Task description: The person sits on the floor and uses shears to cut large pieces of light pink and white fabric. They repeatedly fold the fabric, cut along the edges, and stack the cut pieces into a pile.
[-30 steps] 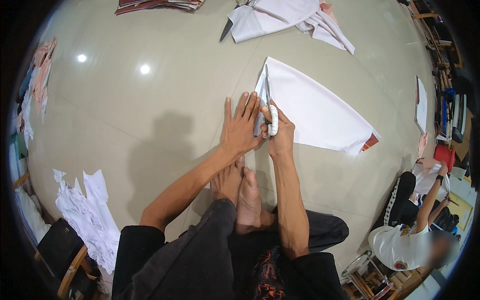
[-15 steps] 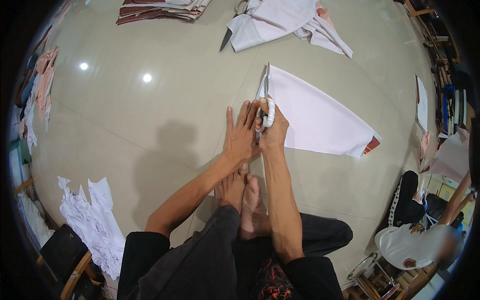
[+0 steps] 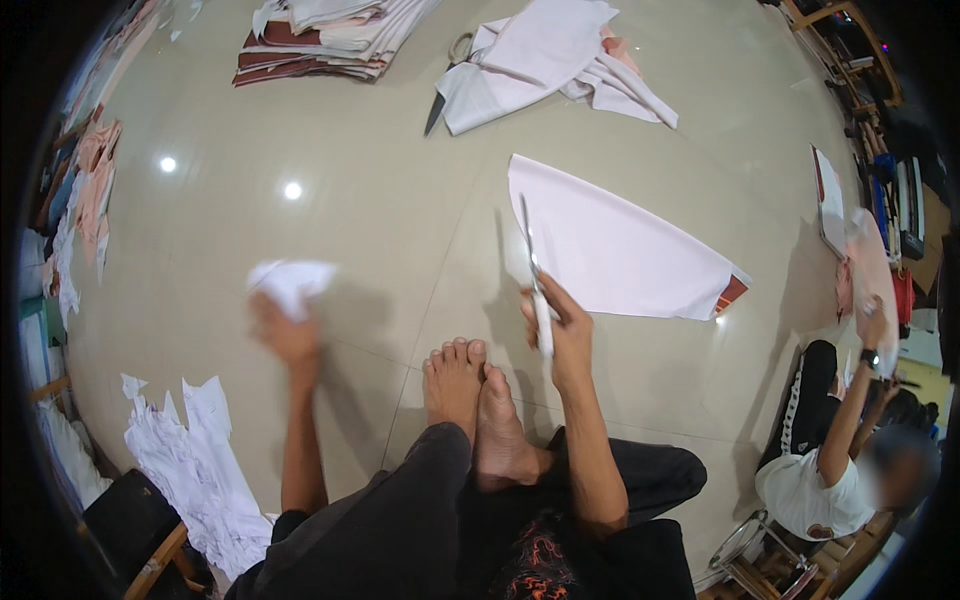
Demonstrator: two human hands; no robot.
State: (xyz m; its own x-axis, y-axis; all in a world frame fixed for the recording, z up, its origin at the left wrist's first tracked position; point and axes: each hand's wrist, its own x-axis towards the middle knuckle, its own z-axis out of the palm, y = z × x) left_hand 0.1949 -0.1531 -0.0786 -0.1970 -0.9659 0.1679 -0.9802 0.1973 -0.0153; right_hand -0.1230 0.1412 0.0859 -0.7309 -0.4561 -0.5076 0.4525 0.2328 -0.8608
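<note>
In my right hand [image 3: 566, 325] is a pair of scissors [image 3: 530, 232] with white-wrapped handles, its blades pointing away from me and looking closed. The scissors hang just left of a pale, roughly triangular folded cloth [image 3: 610, 245], which lies on the floor with a red-brown patch at its right corner. Off to the left, my left hand [image 3: 287, 335] grips a small white scrap [image 3: 292, 284]; both are smeared by motion. A heap of white scraps [image 3: 195, 460] lies nearer me, on the left.
A folded stack of white and red-brown cloth [image 3: 325, 45] lies far off, beside crumpled pale cloth [image 3: 545, 60] with dark shears [image 3: 437, 105] at its edge. At right, a co-worker [image 3: 815, 490] in a white shirt holds up pale material. My bare feet [image 3: 455, 385] rest in front of me.
My left hand has swung left from the pale cloth, carrying a white scrap. My right hand has drawn back toward me with the scissors, off the cloth's left edge. The co-worker's arm has risen.
</note>
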